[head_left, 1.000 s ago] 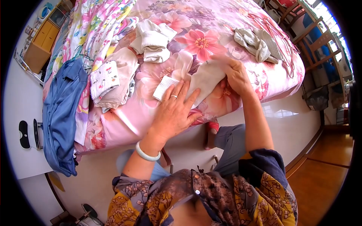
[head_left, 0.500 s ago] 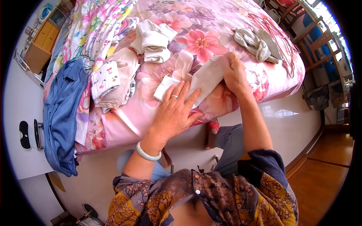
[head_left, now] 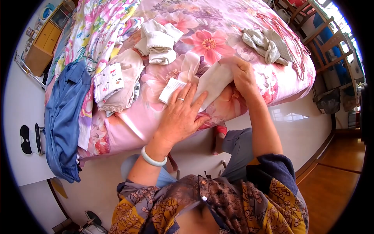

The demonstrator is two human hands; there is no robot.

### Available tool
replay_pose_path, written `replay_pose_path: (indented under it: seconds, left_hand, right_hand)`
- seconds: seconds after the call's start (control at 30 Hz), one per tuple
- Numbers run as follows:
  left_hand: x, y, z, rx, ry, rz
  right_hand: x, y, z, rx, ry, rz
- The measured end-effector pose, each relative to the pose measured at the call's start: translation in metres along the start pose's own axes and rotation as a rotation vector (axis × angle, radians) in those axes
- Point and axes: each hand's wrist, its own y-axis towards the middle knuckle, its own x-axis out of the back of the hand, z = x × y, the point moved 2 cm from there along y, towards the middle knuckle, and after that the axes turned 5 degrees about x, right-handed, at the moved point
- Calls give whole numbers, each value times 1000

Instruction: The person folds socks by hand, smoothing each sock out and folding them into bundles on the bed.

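A white sock (head_left: 213, 82) with a ribbed cuff lies slantwise near the front edge of the bed. My left hand (head_left: 180, 114) rests flat across it by the cuff, fingers spread, a ring on one of them. The far end is pinched in my right hand (head_left: 244, 77), slightly raised and curling over the fingers. Left of the cuff sit folded clothes, a pinkish-beige garment (head_left: 126, 80) with a small printed white cloth (head_left: 109, 82) on top. Behind is a pile of folded white socks (head_left: 160, 41). A crumpled pair of grey socks (head_left: 265, 46) lies beyond my right hand.
The floral bedspread (head_left: 206, 19) covers the bed. A blue shirt (head_left: 66, 121) hangs over its left edge, beside flowered fabric (head_left: 97, 31). Reddish cords (head_left: 290, 46) lie at the right edge. Wooden chairs (head_left: 331, 54) stand at right, a yellow cabinet (head_left: 46, 41) far left.
My right hand has come slightly toward me, and the sock's far end now bends over more. My left hand stays in place.
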Motion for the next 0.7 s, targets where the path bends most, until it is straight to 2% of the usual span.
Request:
replay_pose_path:
  seconds: [0.1, 0.2, 0.4, 0.5, 0.6, 0.7]
  left_hand:
    - [1, 1, -1, 0, 5, -6]
    - [2, 1, -2, 10, 10, -8]
    - [5, 1, -7, 36, 35, 15]
    - [4, 1, -11, 44, 47, 21]
    - [1, 1, -12, 45, 47, 27]
    - [-1, 0, -12, 50, 47, 32]
  right_hand:
    - [-2, -2, -1, -69, 54, -28]
    - [0, -3, 5, -32, 32, -4]
    - [6, -5, 3, -152, 362, 42]
    - [12, -5, -5, -202, 356, 24]
    - [12, -5, -1, -104, 292, 117]
    - [12, -6, 15, -98, 179, 191]
